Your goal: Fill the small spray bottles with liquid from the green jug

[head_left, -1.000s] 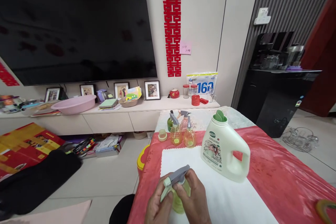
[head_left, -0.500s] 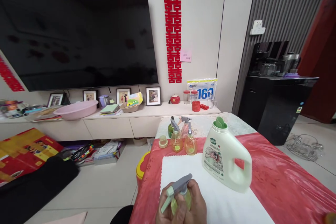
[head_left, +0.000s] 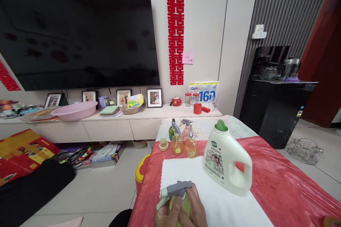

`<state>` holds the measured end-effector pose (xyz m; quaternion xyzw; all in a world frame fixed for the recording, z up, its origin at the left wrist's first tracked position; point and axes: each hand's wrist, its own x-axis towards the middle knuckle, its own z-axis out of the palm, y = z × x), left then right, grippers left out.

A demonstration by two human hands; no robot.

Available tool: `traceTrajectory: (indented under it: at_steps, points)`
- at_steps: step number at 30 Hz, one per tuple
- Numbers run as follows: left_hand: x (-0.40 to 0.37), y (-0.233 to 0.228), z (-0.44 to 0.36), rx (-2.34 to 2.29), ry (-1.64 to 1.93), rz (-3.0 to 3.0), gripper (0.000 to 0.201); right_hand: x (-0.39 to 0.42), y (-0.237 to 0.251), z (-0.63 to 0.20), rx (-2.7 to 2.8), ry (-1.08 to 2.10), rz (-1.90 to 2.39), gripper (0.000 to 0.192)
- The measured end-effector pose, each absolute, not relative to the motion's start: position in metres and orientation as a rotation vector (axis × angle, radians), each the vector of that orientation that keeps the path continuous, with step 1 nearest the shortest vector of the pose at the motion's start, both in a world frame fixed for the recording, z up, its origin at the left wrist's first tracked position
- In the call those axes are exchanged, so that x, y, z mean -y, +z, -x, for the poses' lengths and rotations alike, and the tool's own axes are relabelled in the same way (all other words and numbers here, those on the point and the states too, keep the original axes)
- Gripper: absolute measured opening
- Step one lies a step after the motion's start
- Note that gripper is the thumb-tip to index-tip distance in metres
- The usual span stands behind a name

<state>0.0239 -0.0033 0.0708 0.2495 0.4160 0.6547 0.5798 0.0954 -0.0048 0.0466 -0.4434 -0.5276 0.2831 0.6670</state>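
The worktop carried a white cloth, with a large detergent jug standing upright on its far right part. Three small spray bottles stood grouped beyond the cloth. I held a yellow-green spray bottle over the cloth's near edge, my left hand and right hand both closed around its body.

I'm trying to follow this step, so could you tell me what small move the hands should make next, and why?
Probably one more twist of the grey sprayer head to seat it. Both the left hand and right hand grip the small yellow spray bottle over the white cloth, and whether the head is screwed fully down cannot be seen.
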Motion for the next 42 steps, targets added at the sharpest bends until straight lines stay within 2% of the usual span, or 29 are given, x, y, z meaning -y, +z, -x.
traceTrajectory:
  at_steps: [3,7,22,28,34,42]
  points:
    - [0.005,0.078,-0.026,-0.951,1.523,-0.574,0.052,0.007,0.045,-0.099,1.172,0.715,0.948,0.056]
    - [0.008,0.084,-0.029,-0.938,1.566,-0.568,0.053,0.005,0.045,-0.1,1.125,0.802,0.918,0.047]
    - [0.009,0.071,-0.025,-0.997,1.636,-0.642,0.053,0.005,0.045,-0.101,1.042,0.838,0.9,0.039]
    - [0.01,0.08,-0.026,-0.995,1.61,-0.696,0.052,0.01,0.053,-0.111,1.147,0.869,0.879,0.059]
    - [0.013,0.094,-0.02,-1.031,1.501,-0.716,0.053,0.015,0.065,-0.118,1.21,0.903,0.898,0.037]
    - [0.017,0.096,-0.018,-0.968,1.543,-0.798,0.039,0.02,0.073,-0.113,1.158,0.87,0.939,0.034]
